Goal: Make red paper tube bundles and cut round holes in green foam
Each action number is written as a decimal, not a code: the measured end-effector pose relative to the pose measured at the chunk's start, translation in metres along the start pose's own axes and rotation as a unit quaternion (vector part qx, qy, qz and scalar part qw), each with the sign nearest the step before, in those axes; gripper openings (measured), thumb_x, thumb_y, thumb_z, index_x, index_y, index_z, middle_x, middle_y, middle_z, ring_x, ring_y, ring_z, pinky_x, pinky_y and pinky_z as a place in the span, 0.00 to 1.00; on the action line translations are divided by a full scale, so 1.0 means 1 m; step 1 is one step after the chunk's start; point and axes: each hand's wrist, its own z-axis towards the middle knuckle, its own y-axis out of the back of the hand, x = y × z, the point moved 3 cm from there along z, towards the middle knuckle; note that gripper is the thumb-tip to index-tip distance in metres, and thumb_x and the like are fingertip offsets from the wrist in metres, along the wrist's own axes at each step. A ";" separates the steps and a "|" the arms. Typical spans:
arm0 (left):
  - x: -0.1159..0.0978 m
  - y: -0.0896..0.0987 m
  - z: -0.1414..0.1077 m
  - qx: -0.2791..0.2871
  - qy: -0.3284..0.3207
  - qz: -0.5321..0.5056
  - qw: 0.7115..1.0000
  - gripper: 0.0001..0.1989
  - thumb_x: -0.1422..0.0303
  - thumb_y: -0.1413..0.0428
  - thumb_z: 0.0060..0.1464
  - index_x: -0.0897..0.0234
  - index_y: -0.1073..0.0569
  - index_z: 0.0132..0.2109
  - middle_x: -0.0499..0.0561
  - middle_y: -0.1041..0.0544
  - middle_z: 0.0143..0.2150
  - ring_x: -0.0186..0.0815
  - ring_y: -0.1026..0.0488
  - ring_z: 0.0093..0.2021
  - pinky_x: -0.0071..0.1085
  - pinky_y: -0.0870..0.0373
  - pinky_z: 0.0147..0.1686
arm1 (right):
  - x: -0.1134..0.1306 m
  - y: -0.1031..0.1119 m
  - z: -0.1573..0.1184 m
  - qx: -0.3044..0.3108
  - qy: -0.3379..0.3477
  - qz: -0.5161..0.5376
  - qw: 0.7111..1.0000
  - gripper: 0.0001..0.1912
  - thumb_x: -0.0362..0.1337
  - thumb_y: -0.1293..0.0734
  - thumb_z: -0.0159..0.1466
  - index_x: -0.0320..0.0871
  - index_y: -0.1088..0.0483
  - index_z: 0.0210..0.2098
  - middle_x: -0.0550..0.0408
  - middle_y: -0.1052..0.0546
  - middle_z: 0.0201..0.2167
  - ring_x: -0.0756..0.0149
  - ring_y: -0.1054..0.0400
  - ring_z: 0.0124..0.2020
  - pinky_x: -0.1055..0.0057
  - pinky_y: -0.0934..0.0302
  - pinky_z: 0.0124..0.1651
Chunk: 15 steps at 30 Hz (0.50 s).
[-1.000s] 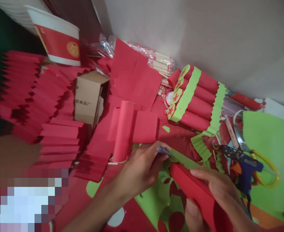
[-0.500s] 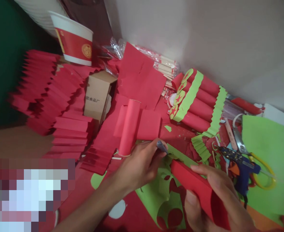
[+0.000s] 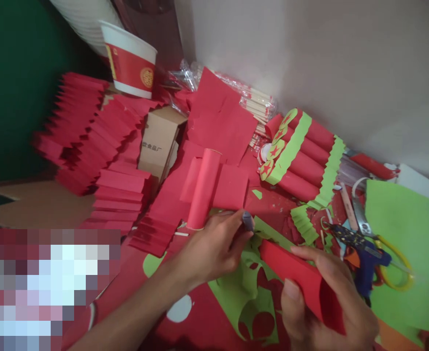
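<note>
Currently, Both Hands Are Closed: Red Paper Tube in the Right, Grey-Blue Item in the Left

At the back left, a white and red paper cup point(image 3: 130, 61) stands with its side to the view, so its contents cannot be told. Below it sits a brown cardboard box point(image 3: 158, 144) with a dark gap at its right; what is inside does not show. Clear plastic packaging point(image 3: 256, 105) near the wall holds pale wooden sticks.

The right hand point(image 3: 349, 304) curls around a red paper tube point(image 3: 291, 273), thumb on the near side and fingers on the far side. The left hand point(image 3: 218, 243) is closed to a narrow pinch, the small grey-blue item point(image 3: 248, 220) showing between thumb and fingers; most of it is hidden.

The held tube is above the worktop point(image 3: 196, 326), over a green sheet with round holes point(image 3: 232, 300). Its long axis slants from upper left to lower right: the far end points toward the left hand, just beside it, and the dark, curved opening at the near end faces the person. Beyond the left hand, a second red roll point(image 3: 204, 187) points away from the person, leaning slightly right.
</note>
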 end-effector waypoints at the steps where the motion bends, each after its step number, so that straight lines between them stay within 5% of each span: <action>1: 0.000 0.000 0.000 0.001 0.001 0.002 1.000 0.07 0.69 0.49 0.61 0.62 0.28 0.44 0.54 0.24 0.39 0.38 0.25 0.40 0.31 0.29 0.40 | 0.000 0.000 0.000 0.001 0.001 0.001 1.000 0.26 0.26 0.30 0.55 0.38 0.31 0.54 0.49 0.22 0.41 0.55 0.26 0.39 0.58 0.30 0.36; 15: -0.007 0.006 -0.003 0.005 0.006 0.075 0.997 0.05 0.66 0.52 0.63 0.62 0.34 0.42 0.48 0.28 0.32 0.34 0.30 0.30 0.27 0.39 0.27 | 0.002 -0.004 -0.001 -0.060 -0.007 -0.017 0.998 0.23 0.30 0.31 0.59 0.41 0.32 0.54 0.49 0.23 0.39 0.59 0.25 0.35 0.57 0.28 0.37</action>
